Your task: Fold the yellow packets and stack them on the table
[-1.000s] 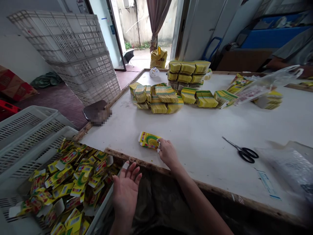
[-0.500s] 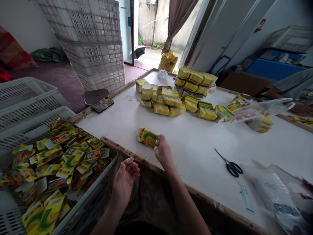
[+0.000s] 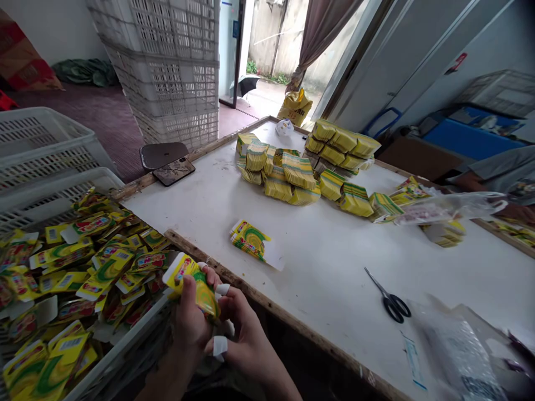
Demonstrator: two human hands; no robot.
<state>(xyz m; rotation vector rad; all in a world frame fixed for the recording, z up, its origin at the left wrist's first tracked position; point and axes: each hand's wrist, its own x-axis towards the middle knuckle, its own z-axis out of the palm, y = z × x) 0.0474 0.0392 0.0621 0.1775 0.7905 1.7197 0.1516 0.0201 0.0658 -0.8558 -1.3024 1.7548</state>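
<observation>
My left hand grips a small yellow and green printed carton, thumb across its face, above the crate's edge. At the carton's lower right end is my right hand, its thumb and fingers apart and white tape on several fingertips. The index fingertip is at the carton's edge; whether it presses on it I cannot tell. A short stack of flat cartons with a white flap lies on the white table beyond my hands. Loose cartons fill the white plastic crate on my left.
Bundled carton stacks stand across the table. Black-handled scissors and clear plastic bags lie on the right. A phone rests at the left edge. Tall white crates stand behind. A person's sleeve shows far right.
My right hand has let go of the cartons on the table and moved back beside my left. The left hand, previously without a carton, now holds one.
</observation>
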